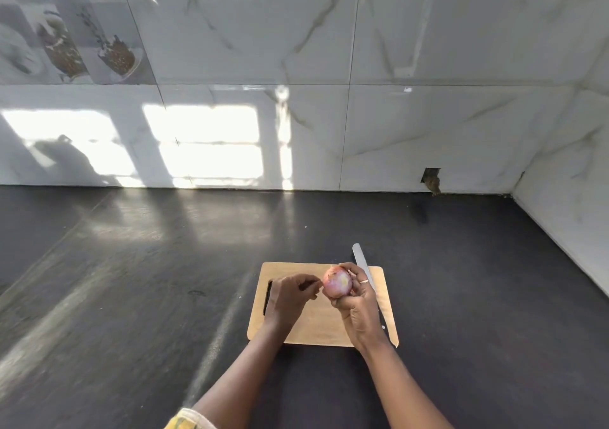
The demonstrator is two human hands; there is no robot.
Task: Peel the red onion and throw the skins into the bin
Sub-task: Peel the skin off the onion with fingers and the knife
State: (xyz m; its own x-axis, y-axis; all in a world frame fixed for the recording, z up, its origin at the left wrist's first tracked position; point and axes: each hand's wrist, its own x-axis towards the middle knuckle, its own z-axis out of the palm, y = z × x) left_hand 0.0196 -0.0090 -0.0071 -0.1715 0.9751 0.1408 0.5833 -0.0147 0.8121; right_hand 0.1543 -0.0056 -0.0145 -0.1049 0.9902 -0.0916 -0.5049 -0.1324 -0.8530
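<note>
The right hand (pixel 357 311) is gripping the onion (pixel 336 285), fingers curled round it; the left hand (pixel 291 295) is hovering at its 9 o'clock, fingers curled, whether pinching anything I cannot tell.

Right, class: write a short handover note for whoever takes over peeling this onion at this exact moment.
Right hand grips the red onion above the cutting board. Left hand is beside it, fingers pinched; whether they hold skin is unclear. Knife lies on the board's right side. Onion looks partly peeled. Left: finish peeling, bin the skins; no bin in view.
</note>
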